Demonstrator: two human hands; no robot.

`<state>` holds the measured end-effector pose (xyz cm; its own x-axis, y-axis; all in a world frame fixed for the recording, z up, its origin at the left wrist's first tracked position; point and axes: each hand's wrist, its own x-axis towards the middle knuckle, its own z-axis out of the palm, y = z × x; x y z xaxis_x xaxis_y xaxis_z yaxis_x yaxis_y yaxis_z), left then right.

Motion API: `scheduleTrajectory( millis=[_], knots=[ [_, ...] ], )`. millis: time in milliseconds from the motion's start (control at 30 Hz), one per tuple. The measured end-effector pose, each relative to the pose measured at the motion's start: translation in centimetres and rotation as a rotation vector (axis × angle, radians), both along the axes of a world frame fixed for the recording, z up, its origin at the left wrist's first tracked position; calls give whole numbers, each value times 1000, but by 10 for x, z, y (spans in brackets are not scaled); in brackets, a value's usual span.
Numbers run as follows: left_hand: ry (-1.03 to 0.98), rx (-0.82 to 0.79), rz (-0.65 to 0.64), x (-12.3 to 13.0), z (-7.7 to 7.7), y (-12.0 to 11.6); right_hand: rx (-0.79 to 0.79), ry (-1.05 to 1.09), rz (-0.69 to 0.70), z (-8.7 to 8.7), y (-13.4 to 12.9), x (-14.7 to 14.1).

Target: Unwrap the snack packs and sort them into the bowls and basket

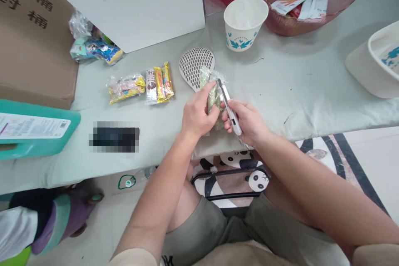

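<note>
My left hand (199,112) is closed on a clear plastic packet with green contents (213,95), pressed near the table's front edge. In my right hand (246,120) is a white utility knife (231,112), its dark tip pointing up and away, beside the packet's upper right. Just behind the packet lies a grey perforated oval piece (196,64), partly covered by it. Left of that, wrapped snack bars (159,83) and another snack packet (126,87) rest on the pale green cloth (165,129).
A patterned paper cup (245,25) and a red bowl with sachets (268,16) stand behind; a white bin (361,66) is at right. White box (140,4), carton (34,50), teal container (37,129) and a blurred dark object (115,137) are at left.
</note>
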<state>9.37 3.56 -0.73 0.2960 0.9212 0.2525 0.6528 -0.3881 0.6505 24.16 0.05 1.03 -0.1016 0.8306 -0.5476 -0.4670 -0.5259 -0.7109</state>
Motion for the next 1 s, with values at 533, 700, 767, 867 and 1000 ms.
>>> scheduleTrajectory(
  millis=[533, 700, 767, 867, 1000],
  knots=[
    [-137, 119, 237, -10, 1, 7, -86, 93, 195, 4, -35, -10],
    [-212, 132, 301, -18, -4, 17, -79, 90, 235, 1, -40, -17],
    [-224, 159, 324, -22, -7, 20, -72, 66, 255, -1, -41, -19],
    [-256, 211, 348, -30, -15, 28, -50, 18, 300, -2, -43, -22],
    [-358, 201, 408, -46, -31, 46, 50, -67, 389, -4, -47, -20]
  ],
)
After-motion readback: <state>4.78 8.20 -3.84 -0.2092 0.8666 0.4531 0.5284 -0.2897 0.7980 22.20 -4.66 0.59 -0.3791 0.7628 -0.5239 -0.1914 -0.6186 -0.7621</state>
